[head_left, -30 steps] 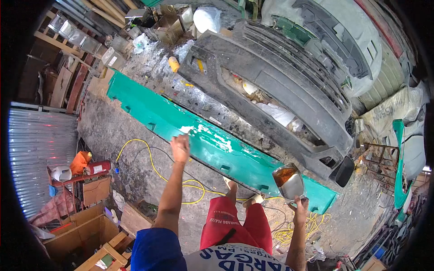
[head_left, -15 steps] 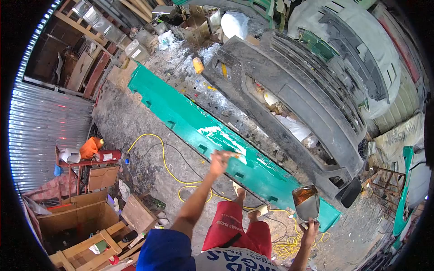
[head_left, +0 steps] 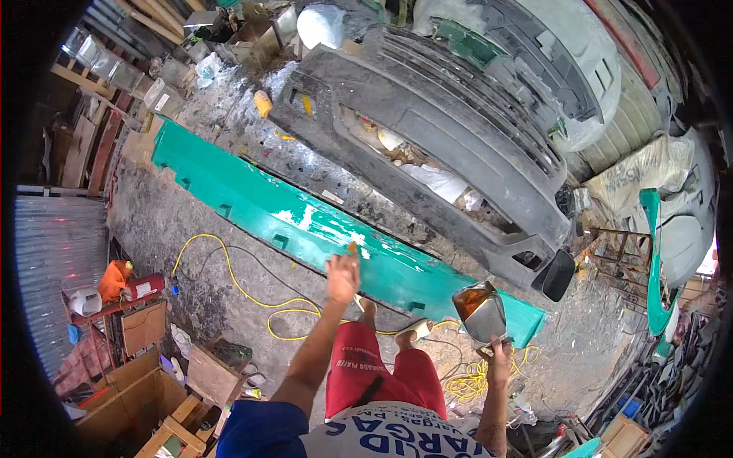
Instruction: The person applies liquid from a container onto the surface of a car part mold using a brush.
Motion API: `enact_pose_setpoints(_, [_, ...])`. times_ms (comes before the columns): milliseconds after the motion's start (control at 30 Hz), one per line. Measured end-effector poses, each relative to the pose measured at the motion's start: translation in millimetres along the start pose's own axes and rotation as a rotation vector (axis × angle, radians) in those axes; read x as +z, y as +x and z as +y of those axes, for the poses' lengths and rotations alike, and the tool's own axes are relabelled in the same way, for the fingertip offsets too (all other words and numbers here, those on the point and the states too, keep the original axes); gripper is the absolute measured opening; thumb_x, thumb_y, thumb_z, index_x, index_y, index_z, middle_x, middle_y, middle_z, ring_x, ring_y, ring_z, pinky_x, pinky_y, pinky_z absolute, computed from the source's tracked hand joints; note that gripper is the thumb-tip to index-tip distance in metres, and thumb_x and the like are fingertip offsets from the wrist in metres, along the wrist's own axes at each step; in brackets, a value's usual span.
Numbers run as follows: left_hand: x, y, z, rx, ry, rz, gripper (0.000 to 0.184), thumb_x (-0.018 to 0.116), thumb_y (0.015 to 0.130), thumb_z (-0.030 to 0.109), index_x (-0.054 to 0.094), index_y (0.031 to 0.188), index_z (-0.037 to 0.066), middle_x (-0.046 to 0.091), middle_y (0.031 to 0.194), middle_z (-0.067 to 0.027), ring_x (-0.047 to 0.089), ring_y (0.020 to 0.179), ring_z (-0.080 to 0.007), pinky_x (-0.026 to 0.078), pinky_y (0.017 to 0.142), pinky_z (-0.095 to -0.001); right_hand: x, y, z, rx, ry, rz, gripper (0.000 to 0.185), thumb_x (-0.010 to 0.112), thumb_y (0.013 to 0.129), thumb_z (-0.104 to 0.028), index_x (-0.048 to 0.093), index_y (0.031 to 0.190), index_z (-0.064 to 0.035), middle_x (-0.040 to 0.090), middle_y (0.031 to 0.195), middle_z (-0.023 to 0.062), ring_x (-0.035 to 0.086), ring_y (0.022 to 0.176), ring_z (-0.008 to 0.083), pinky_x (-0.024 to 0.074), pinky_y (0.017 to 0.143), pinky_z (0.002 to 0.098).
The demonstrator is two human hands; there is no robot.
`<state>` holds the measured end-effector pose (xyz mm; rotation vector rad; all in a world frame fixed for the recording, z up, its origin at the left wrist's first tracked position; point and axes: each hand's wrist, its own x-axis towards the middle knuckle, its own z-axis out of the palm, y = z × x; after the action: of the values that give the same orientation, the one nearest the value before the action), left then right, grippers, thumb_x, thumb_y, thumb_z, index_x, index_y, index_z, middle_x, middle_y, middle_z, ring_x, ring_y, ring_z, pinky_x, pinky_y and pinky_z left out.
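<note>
Left hand (head_left: 342,276) farther right over green panel (head_left: 252,197), clenched, right hand (head_left: 499,353) grasping metal container (head_left: 484,319)

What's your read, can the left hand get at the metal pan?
Likely yes. The left hand is over the green panel; the right hand holds the metal pan off to the side, open face up. I see nothing between them.

Open floor (head_left: 145,210), yellow cord (head_left: 227,256) across, bumper (head_left: 447,137) beyond green panel (head_left: 252,195)
</note>
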<state>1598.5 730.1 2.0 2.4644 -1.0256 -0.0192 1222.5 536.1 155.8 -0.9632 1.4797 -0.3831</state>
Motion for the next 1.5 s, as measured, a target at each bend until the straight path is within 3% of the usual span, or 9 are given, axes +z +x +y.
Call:
enact_pose_setpoints(233, [56,-49,124,0.064,-0.271,-0.173,0.022,0.055,0.088,0.016,0.066,0.104,0.007,0.062,0.109,-0.0083,0.050,0.096,-0.0314,0.038,0.082,-0.0488,-48,1,9,-0.010,-0.016,0.029,0.051,0.073,0.082,-0.028,0.043,0.116,-0.0042,0.048,0.111,0.0104,0.054,0.099,0.0216,0.0574,0.071,0.0383])
enact_pose_setpoints(367, [53,-30,99,-0.114,-0.439,-0.084,0.019,0.054,0.087,0.009,0.069,0.098,0.013,0.067,0.102,-0.0096,0.055,0.095,-0.0336,0.039,0.085,-0.0524,-76,6,11,-0.011,-0.093,0.017,0.061,0.075,0.080,-0.029,0.041,0.122,-0.0016,0.051,0.108,0.0107,0.057,0.093,0.0211,0.0572,0.070,0.0368])
enact_pose_setpoints(467, [33,-5,32,-0.184,-0.187,-0.029,0.017,0.053,0.090,0.012,0.070,0.094,0.011,0.068,0.101,-0.0089,0.055,0.097,-0.0337,0.040,0.084,-0.0554,-98,19,14,0.035,-0.232,-0.070,0.077,0.074,0.080,-0.036,0.033,0.132,0.0035,0.046,0.121,0.0175,0.052,0.108,0.0262,0.0560,0.078,0.0413])
enact_pose_setpoints(667, [26,-9,48,-0.247,0.139,0.042,0.020,0.057,0.087,0.018,0.067,0.101,0.010,0.065,0.106,-0.0081,0.051,0.102,-0.0336,0.039,0.083,-0.0579,-123,60,37,-0.057,-0.313,-0.097,0.077,0.079,0.074,-0.037,0.040,0.123,0.0069,0.057,0.107,0.0153,0.061,0.089,0.0232,0.0577,0.065,0.0333])
enact_pose_setpoints(733, [77,-47,68,0.019,0.341,0.075,0.024,0.058,0.083,0.016,0.067,0.105,0.010,0.063,0.109,-0.0084,0.051,0.100,-0.0325,0.039,0.081,-0.0550,-126,87,67,-0.231,-0.332,-0.110,0.076,0.080,0.072,-0.039,0.042,0.121,0.0057,0.058,0.107,0.0145,0.061,0.089,0.0220,0.0567,0.065,0.0331])
enact_pose_setpoints(967, [79,-72,200,-0.066,-0.272,-0.170,0.017,0.057,0.087,0.015,0.070,0.097,0.015,0.066,0.109,-0.0070,0.049,0.100,-0.0320,0.037,0.084,-0.0553,-116,87,59,-0.152,-0.173,-0.182,0.076,0.081,0.071,-0.039,0.040,0.121,0.0016,0.057,0.109,0.0134,0.060,0.087,0.0199,0.0530,0.062,0.0322])
enact_pose_setpoints(1267, [26,-11,8,-0.286,0.070,0.076,0.019,0.055,0.090,0.018,0.070,0.102,0.019,0.066,0.105,-0.0020,0.048,0.100,-0.0318,0.037,0.085,-0.0553,-92,62,23,-0.107,-0.271,-0.238,0.075,0.081,0.071,-0.039,0.041,0.119,0.0027,0.059,0.107,0.0138,0.060,0.086,0.0195,0.0533,0.062,0.0311])
enact_pose_setpoints(1400, [13,-13,39,-0.260,0.205,0.178,0.021,0.054,0.090,0.017,0.069,0.104,0.016,0.064,0.102,-0.0031,0.049,0.100,-0.0318,0.038,0.084,-0.0542,-87,76,40,-0.092,-0.291,-0.239,0.072,0.081,0.072,-0.038,0.041,0.116,0.0026,0.059,0.106,0.0138,0.061,0.085,0.0192,0.0535,0.062,0.0302])
enact_pose_setpoints(1500, [43,-48,98,-0.065,0.123,-0.018,0.020,0.056,0.090,0.016,0.068,0.105,0.012,0.063,0.098,-0.0082,0.050,0.097,-0.0322,0.039,0.084,-0.0520,-82,81,50,-0.176,-0.283,-0.246,0.070,0.082,0.072,-0.036,0.042,0.115,0.0021,0.059,0.107,0.0131,0.062,0.086,0.0177,0.0524,0.059,0.0287])
